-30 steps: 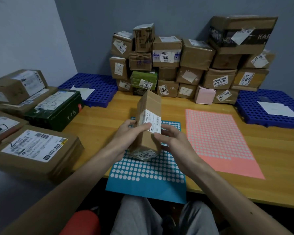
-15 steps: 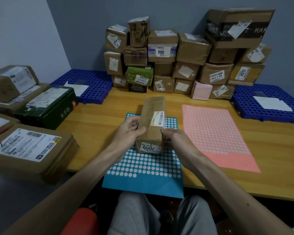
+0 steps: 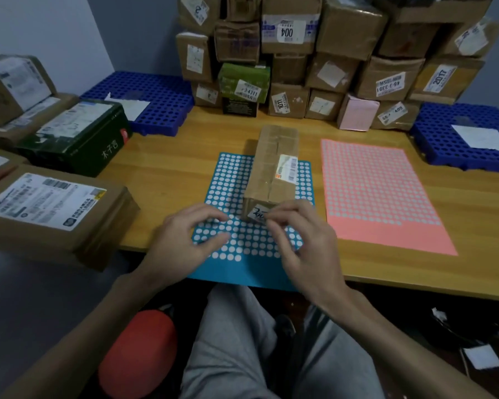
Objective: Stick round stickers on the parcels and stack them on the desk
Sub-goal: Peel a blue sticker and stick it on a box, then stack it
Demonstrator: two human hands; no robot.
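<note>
Half a second ago both hands held the parcel point(image 3: 274, 165) by its sides, slightly raised; now it lies flat and they have let go of its flanks. It is a long, narrow box of brown cardboard, wrapped in clear tape that wrinkles along the top seam. A white barcode label point(image 3: 287, 168) sits on its upper face toward the right edge, and a small white label with dark handwriting point(image 3: 258, 213) covers part of the near end. The box rests lengthwise on the blue sticker sheet point(image 3: 251, 249), its far end reaching just past the sheet's far edge.

The left hand point(image 3: 182, 243) hovers over the sheet just left of the box's near end, fingers loosely curled and holding nothing. The right hand point(image 3: 306, 246) is at the near end, thumb and forefinger bent close to the handwritten label; I cannot tell whether they pinch anything or merely touch it.

The blue sheet overhangs the front edge of the wooden desk point(image 3: 173, 174). A pink sticker sheet point(image 3: 378, 194) lies just to its right. A wall of stacked parcels point(image 3: 343, 61) stands at the back, flanked by blue perforated trays point(image 3: 156, 99). More parcels point(image 3: 55, 205) are piled at the left.
</note>
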